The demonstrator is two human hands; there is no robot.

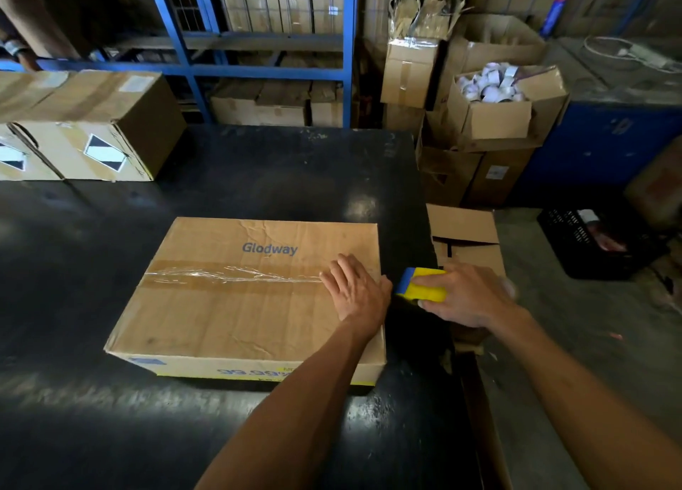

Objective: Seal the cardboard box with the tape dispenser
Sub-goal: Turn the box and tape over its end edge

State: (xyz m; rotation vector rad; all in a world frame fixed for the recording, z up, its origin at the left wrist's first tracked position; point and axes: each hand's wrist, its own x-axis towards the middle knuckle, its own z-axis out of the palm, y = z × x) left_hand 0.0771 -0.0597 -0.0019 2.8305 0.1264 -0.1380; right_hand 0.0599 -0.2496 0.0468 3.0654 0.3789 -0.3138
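Note:
A flat cardboard box printed "Glodway" lies on the black table. A strip of clear tape runs across the box's top seam from the left edge toward the right. My left hand lies flat, fingers spread, on the box top at the seam's right end. Just past the box's right edge, my right hand grips a yellow and blue tape dispenser. The dispenser's blue end points at the box's right side.
Two sealed boxes sit at the table's back left. Blue shelving with cartons stands behind. An open box of tape rolls and stacked cartons are right of the table; an open carton and a black crate stand on the floor.

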